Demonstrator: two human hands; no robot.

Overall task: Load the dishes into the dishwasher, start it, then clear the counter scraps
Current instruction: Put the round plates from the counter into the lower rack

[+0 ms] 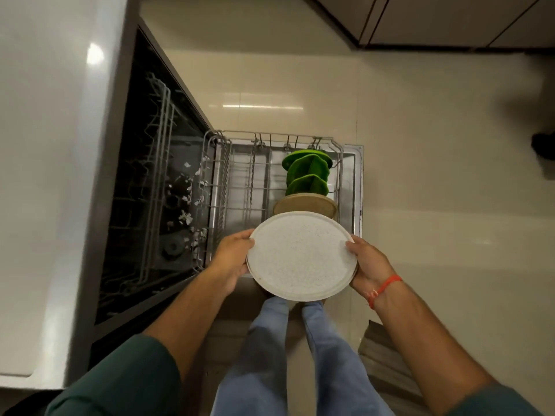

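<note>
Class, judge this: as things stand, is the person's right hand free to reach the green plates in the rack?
Probably not: the right hand grips the white plate, which, with the tan plate, lies before the green plates.

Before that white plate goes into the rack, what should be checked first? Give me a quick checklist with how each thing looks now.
1. Left hand holds the white plate at its rim: ok.
2. Right hand holds the opposite rim: ok.
3. Lower rack is pulled out over the open door: ok.
4. Plates already loaded, green plates and tan plate, stand upright in a row: ok.
5. Free slot just in front of the tan plate: cannot tell, the white plate hides it.
6. Plate scraped clean: cannot tell.
</note>
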